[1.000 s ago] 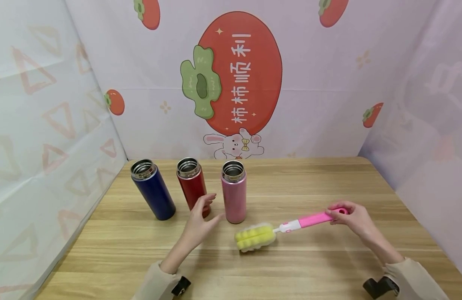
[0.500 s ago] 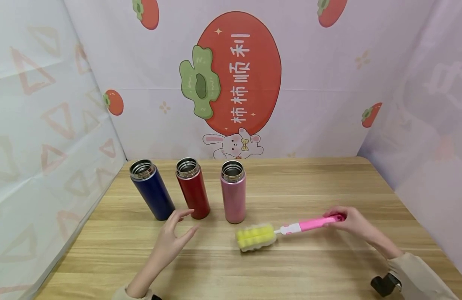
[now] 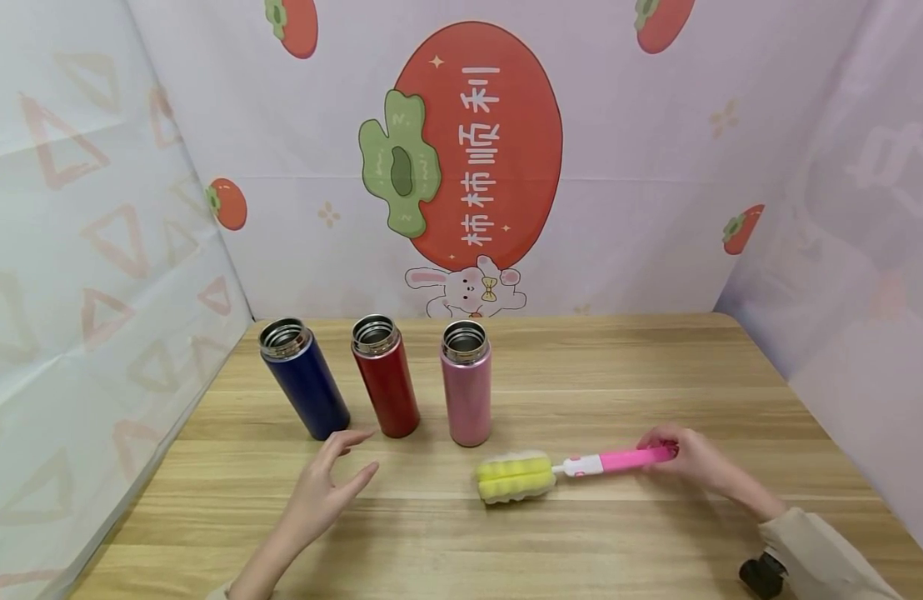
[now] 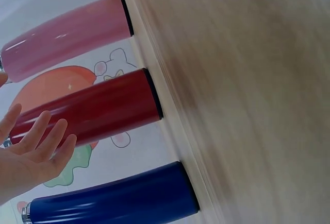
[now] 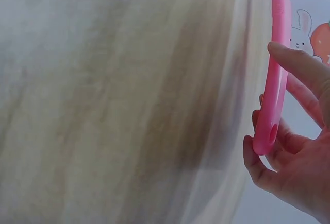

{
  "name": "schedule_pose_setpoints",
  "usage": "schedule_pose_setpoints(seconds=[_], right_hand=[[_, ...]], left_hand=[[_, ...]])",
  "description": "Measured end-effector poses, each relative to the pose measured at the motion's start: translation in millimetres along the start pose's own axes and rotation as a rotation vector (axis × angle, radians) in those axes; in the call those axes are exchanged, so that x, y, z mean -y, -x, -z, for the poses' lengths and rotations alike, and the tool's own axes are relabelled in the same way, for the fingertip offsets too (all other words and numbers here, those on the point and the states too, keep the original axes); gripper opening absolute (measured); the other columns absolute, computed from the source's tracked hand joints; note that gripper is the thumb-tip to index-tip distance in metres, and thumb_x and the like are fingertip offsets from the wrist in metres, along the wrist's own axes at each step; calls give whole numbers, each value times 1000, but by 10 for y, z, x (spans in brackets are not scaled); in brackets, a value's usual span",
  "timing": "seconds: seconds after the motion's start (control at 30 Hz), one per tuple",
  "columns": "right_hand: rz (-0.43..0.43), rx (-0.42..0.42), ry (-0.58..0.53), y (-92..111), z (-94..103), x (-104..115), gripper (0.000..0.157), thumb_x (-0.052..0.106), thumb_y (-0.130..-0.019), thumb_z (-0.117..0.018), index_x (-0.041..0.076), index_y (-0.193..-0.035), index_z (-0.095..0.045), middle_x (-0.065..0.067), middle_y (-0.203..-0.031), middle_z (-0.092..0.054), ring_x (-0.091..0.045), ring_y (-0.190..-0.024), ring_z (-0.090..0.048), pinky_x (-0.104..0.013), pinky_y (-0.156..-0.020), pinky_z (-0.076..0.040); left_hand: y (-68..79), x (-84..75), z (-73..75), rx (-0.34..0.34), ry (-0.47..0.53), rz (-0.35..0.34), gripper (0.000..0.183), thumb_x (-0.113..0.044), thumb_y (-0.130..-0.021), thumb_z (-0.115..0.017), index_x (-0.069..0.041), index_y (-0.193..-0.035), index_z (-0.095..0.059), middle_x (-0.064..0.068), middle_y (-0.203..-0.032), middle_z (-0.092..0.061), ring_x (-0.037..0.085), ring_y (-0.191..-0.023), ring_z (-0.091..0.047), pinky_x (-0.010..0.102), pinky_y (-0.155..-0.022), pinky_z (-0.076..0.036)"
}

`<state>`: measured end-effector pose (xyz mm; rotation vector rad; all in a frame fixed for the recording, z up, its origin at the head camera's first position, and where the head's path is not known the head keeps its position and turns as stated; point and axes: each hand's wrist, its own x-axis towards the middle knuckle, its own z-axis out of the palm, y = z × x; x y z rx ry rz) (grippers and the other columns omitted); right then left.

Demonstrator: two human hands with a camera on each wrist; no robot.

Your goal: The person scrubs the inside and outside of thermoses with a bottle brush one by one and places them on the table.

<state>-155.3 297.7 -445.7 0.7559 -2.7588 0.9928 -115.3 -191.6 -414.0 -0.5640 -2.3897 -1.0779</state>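
My right hand [image 3: 690,461] grips the pink handle of a bottle brush [image 3: 615,461] by its end; the right wrist view shows the thumb on one side of the handle [image 5: 277,74] and fingers around the other. The brush's yellow-and-white sponge head [image 3: 516,477] points left, low over the table. My left hand [image 3: 322,492] hovers with fingers spread and holds nothing, in front of the blue bottle [image 3: 307,387] and the red bottle [image 3: 390,383]. Beyond the sponge head stands a pink bottle [image 3: 467,396]. All three bottles are upright and lidless, with bare steel necks.
The wooden table [image 3: 581,542] reaches back to a white cloth backdrop [image 3: 626,233] printed with persimmons and a rabbit. More cloth hangs at the left side [image 3: 94,275] and the right side [image 3: 859,250].
My left hand has drawn back from between the red and pink bottles, toward the lower left. My right hand has shifted slightly left and down with the brush, still gripping it.
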Motion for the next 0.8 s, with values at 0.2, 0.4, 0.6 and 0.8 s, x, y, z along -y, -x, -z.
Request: schedule_pose_setpoints(seconds=[0.2, 0.4, 0.6, 0.8], right_hand=[[-118, 34, 8, 15, -45, 11, 25, 15, -63, -77, 10, -84, -65, 1, -82, -61, -5, -74, -50, -22, -64, -42], [-121, 0, 22, 26, -59, -20, 25, 13, -62, -78, 10, -83, -65, 2, -82, -60, -4, -75, -49, -23, -65, -41], [-23, -59, -21, 45, -32, -66, 25, 4, -62, -76, 3, -84, -65, -6, -80, -62, -3, -74, -53, -23, -62, -45], [-39, -172, 91, 61, 109, 17, 28, 9, -64, -76, 3, -90, -65, -8, -87, -62, -11, -79, -55, -34, -65, -46]], left_hand=[[9, 43, 34, -8, -13, -61, 41, 2, -66, -73, -3, -104, -58, 4, -100, -59, 10, -94, -53, 14, -80, -38], [-8, 74, 85, 5, -44, -100, 42, 2, -64, -73, -3, -103, -59, 6, -97, -59, 12, -92, -54, 13, -81, -37], [-10, 127, 176, 19, -83, -143, 45, 3, -60, -74, -4, -102, -59, 4, -98, -58, 11, -94, -52, 7, -85, -31], [-25, 158, 325, 3, -239, -204, 45, -11, -64, -75, -4, -105, -58, 8, -105, -56, 24, -96, -53, 28, -81, -40]])
